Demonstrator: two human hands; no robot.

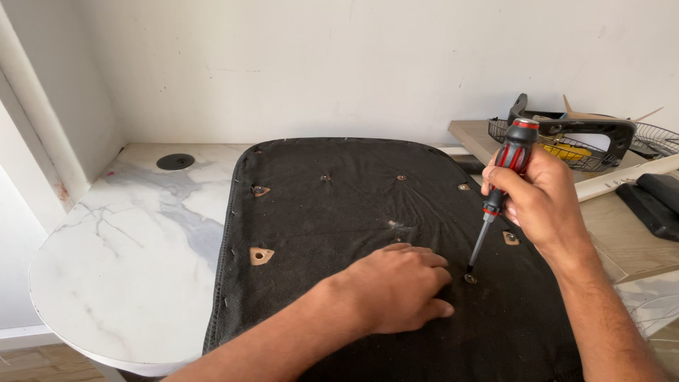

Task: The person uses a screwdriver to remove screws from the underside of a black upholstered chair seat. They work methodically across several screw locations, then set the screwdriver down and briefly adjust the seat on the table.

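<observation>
A white marble tabletop carries a black fabric-covered seat base, underside up. The left hand lies flat on it, fingers spread, likely steadying it. The right hand grips a red-and-black screwdriver, tip on a screw.
</observation>
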